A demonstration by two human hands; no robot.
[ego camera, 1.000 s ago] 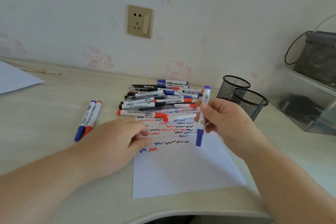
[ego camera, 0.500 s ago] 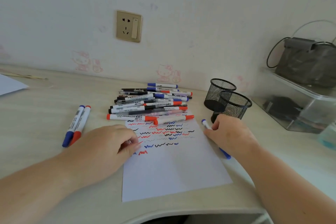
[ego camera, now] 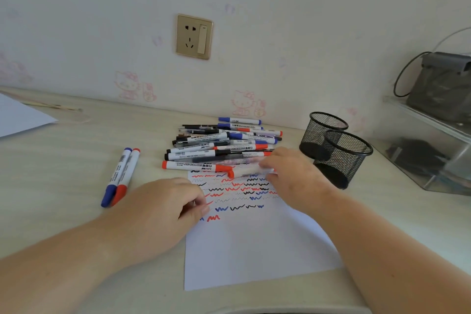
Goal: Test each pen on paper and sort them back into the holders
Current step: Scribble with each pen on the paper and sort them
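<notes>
Hands: left (ego camera: 158, 211) curled, pressing the paper (ego camera: 254, 250), right (ego camera: 288, 173) reaching onto a pen (ego camera: 244, 172), grip unclear; scribbles many, pile (ego camera: 219, 143) mostly unsorted, holders (ego camera: 341, 155) look empty.

I see soft, even daylight with only faint shadows under my forearms on the desk (ego camera: 63, 173). Wide-angle distortion bows the desk's back edge and stretches the corners. My right hand (ego camera: 290, 176) is motion-blurred, and the whole frame looks slightly soft.

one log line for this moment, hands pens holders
left hand: rests on paper | right hand: reaching into pen pile, grip unclear | holders: look empty
</notes>
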